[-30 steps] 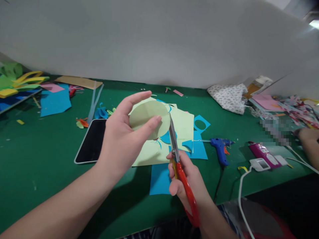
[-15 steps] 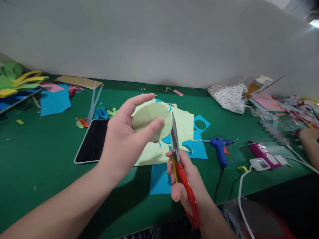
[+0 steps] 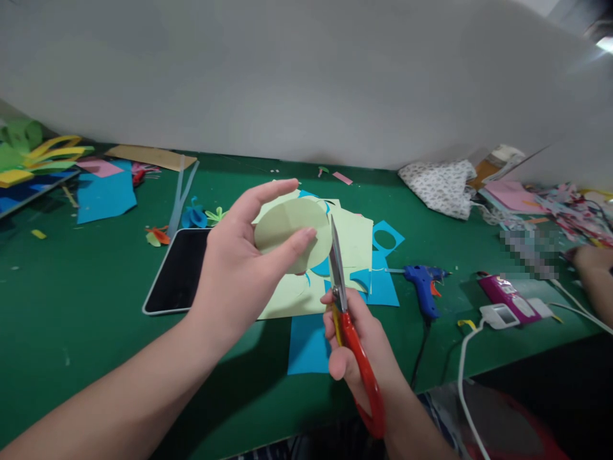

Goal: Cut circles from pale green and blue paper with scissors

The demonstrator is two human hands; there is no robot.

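Observation:
Between the thumb and fingers of my left hand (image 3: 239,262) is a pale green paper circle (image 3: 282,220), held up above the table. My right hand (image 3: 357,338) grips red-handled scissors (image 3: 366,383), blades pointing up and away at the circle's right edge. The blades look nearly closed; whether they touch the paper I cannot tell. Beneath both hands lie pale green paper sheets (image 3: 357,233) and blue paper (image 3: 306,348) with cut-out pieces. A blue paper scrap with a round hole (image 3: 389,225) rests to the right of the sheets.
Left of the sheets lies a tablet (image 3: 175,271). A blue glue gun (image 3: 424,287), a purple-and-white device (image 3: 507,300) with cables and a patterned cloth (image 3: 438,185) are to the right. Another person's hand (image 3: 594,271) shows at the right edge. Paper flowers (image 3: 194,215) lie behind the tablet.
Almost nothing differs. The scissors and my right hand have shifted very slightly, while my left hand keeps the paper circle in nearly the same place.

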